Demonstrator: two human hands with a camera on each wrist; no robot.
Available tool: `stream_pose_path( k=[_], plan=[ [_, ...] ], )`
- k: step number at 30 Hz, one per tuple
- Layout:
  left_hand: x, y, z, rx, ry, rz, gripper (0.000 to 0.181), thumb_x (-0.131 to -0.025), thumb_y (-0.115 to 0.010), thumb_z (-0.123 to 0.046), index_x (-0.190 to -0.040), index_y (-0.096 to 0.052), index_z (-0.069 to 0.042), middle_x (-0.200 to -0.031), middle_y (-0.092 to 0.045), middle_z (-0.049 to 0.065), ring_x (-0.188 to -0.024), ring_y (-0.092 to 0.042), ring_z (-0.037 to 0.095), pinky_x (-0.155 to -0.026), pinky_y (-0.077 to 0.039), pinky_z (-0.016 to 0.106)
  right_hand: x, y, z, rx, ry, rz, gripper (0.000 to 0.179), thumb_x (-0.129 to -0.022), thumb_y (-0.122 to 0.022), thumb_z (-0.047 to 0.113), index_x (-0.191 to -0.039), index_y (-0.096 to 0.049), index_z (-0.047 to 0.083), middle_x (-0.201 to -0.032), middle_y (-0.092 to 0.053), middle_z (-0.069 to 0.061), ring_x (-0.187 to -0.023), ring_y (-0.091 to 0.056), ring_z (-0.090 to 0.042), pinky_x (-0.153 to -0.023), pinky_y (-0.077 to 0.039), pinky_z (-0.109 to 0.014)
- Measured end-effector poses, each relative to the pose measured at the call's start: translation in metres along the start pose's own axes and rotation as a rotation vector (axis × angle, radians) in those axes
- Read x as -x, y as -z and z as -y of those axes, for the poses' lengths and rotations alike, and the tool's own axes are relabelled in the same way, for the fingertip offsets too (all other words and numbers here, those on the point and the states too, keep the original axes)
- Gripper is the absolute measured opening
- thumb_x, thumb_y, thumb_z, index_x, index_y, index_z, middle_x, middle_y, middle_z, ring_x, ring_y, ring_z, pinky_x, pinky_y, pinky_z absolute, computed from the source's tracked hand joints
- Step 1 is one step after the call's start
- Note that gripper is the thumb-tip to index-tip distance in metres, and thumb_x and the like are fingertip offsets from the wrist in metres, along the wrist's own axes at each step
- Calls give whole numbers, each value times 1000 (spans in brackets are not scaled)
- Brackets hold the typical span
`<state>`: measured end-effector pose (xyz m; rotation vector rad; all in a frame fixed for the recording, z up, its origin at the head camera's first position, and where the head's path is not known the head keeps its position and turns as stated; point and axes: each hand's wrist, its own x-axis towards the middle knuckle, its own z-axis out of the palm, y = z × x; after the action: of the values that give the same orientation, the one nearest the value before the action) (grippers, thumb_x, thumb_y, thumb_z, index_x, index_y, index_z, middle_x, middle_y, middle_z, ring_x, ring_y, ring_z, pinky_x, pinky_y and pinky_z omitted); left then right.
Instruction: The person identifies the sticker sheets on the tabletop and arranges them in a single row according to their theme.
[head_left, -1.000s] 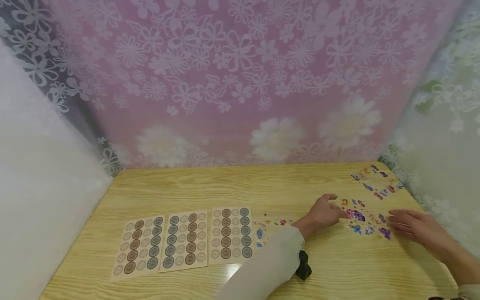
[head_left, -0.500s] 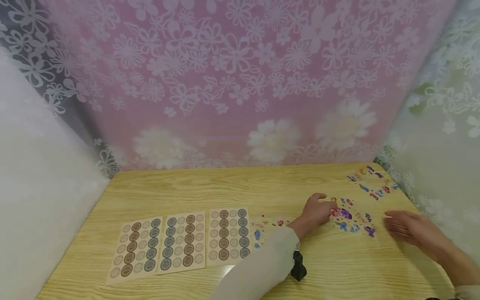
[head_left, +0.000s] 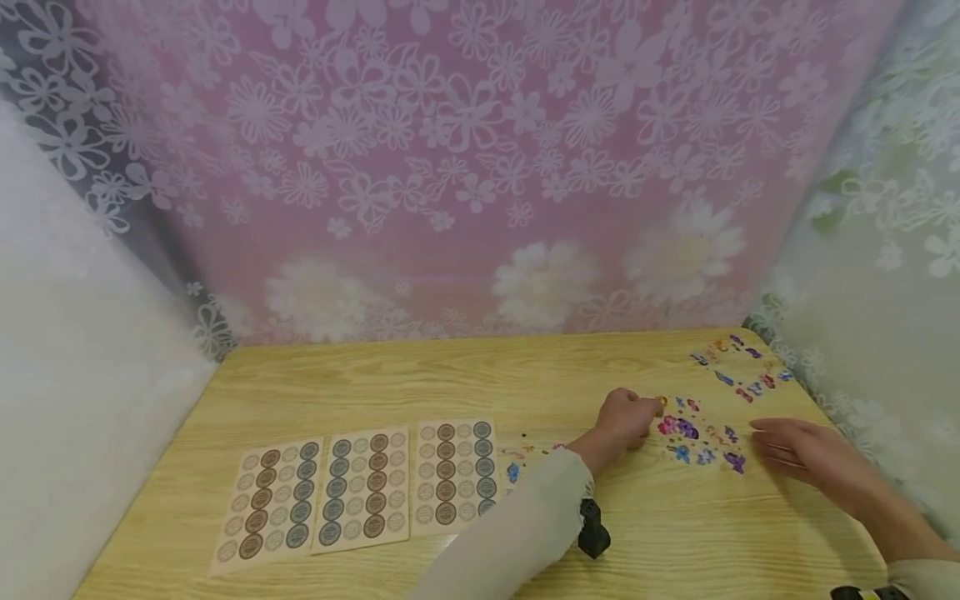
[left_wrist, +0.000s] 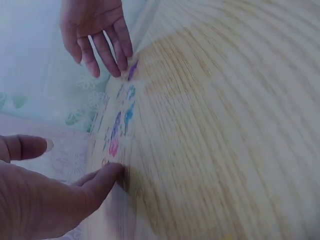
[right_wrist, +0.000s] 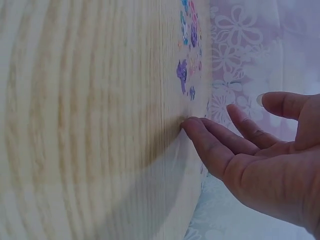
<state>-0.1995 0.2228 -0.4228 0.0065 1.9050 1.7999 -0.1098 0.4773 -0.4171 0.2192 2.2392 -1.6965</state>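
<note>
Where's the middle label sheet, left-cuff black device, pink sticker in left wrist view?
Middle label sheet (head_left: 363, 488): head view, centre of printed face.
Black device (head_left: 593, 532): head view, middle of body.
Pink sticker (left_wrist: 114, 146): left wrist view, middle of face.

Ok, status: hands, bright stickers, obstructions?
Left hand at one side of the bright stickers, right hand at the other. Stickers lie on the table between. No obstruction visible.

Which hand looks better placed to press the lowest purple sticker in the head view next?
Probably the right hand: its outstretched fingertips are close to the purple sticker. The left hand is farther off, by the orange sticker across the cluster.
</note>
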Motion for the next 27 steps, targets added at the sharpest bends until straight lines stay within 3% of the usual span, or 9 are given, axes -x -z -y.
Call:
stream_pose_path(
  k=[7,11,12,13,15,17,20,24,27],
  plan=[
    [1,-7,5,120,11,50,48,-86,-60,-6,-64,-21,-22,-47,-21,-6,-41,-11,10,-40,-15,27,-3,-2,-1,-33,16,68,60,-106,-35,27,-139,-24,-22,-118,-56,12,-101,-59,1,-88,-50,-34],
    [-2,-7,7,270,55,89,20,-84,-60,-5,-69,-51,-15,-49,-20,-5,-43,-12,10,-42,-13,27,-3,0,-2,-97,28,101,47,-106,-35,24,-139,-38,-10,-114,-57,17,-101,-60,0,-88,-50,-32],
    [-3,-6,7,294,72,87,6,-83,-60,-6,-79,-59,-11,-51,-26,-4,-43,-18,10,-40,-19,27,-3,1,-2,-118,39,114,42,-106,-35,23,-137,-43,-5,-114,-57,17,-102,-60,0,-88,-50,-31],
    [-3,-6,7,315,88,84,9,-83,-61,-8,-92,-62,-7,-54,-35,-2,-43,-28,11,-40,-28,27,-3,2,-2,-138,53,127,37,-106,-34,21,-135,-48,2,-114,-58,16,-102,-60,-1,-87,-50,-31],
    [-3,-6,8,327,116,71,32,-82,-63,-10,-113,-60,-3,-67,-51,5,-53,-49,17,-51,-47,33,-3,3,-2,-170,71,152,31,-107,-32,19,-125,-56,16,-114,-59,17,-103,-60,-1,-87,-50,-30],
    [-2,-6,9,317,134,49,41,-82,-65,-12,-121,-56,-3,-85,-61,15,-73,-62,29,-70,-54,46,-3,3,-2,-194,82,173,31,-107,-31,17,-118,-59,24,-114,-59,16,-103,-60,-1,-87,-50,-29],
    [-2,-7,9,308,140,38,44,-82,-66,-13,-124,-56,-4,-95,-62,21,-86,-64,36,-79,-52,51,-3,1,-1,-163,47,129,33,-106,-34,20,-131,-53,10,-115,-58,14,-102,-61,-2,-88,-50,-32],
    [-2,-9,9,301,151,48,42,-81,-66,-15,-121,-57,-5,-92,-63,20,-85,-64,36,-78,-52,51,-4,-5,2,-99,-19,41,60,-105,-40,27,-142,-22,-18,-118,-57,8,-100,-61,-2,-89,-49,-36],
    [-2,-10,10,304,153,62,42,-81,-67,-14,-121,-57,-5,-92,-63,20,-86,-64,36,-79,-52,51,-5,-10,2,-130,-4,29,55,-105,-40,27,-142,-27,-11,-116,-60,7,-100,-62,-5,-88,-50,-36]
  ],
)
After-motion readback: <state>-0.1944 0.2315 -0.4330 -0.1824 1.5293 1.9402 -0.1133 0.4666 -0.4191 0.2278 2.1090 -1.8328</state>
